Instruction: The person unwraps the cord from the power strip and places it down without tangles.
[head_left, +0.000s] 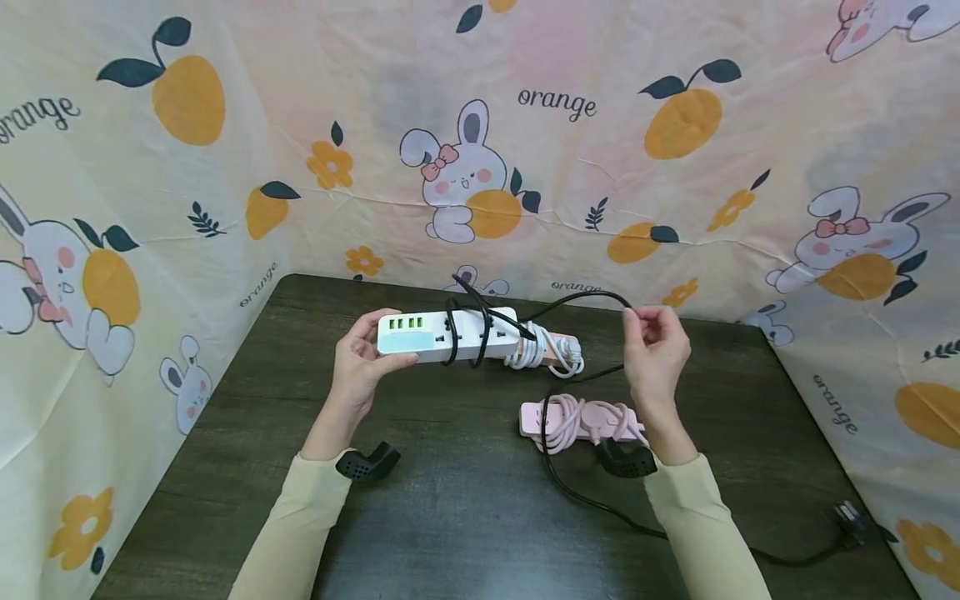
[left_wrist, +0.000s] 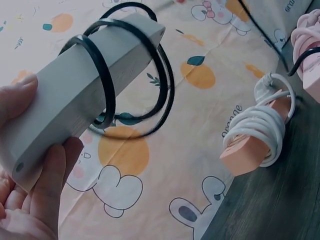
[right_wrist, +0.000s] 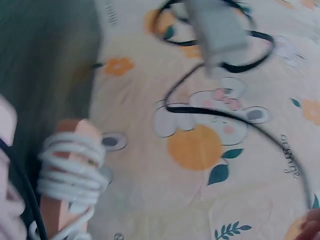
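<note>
Head view, item one: white power strip (head_left: 467, 337), with a row of green USB ports, lifted off the table near its far edge. Its black cord (head_left: 592, 293) makes loose loops around the body, some standing away from the casing.

Left hand (head_left: 356, 367): grasping the strip by its USB end, thumb in front, fingers behind.

Right hand (head_left: 655, 354): pinching the cord between thumb and fingertips, well apart from the strip.

Handling note, my judgement from where I stand: steady the strip level, keep light tension on the held span, lay each turn flat beside its neighbour, and leave the trailing length free of snags.

Cord's far end: black three-pin plug (head_left: 850, 523), at the table's right.

Also listed: peach power strip (left_wrist: 245, 156), bound in white cord (left_wrist: 255, 131); pink power strip (head_left: 530, 417), bound in pink cord (head_left: 566, 423), the black cord crossing over it.

Support: dark wood-grain table (head_left: 442, 508). Backdrop: orange-and-rabbit print cloth (head_left: 300, 83).
</note>
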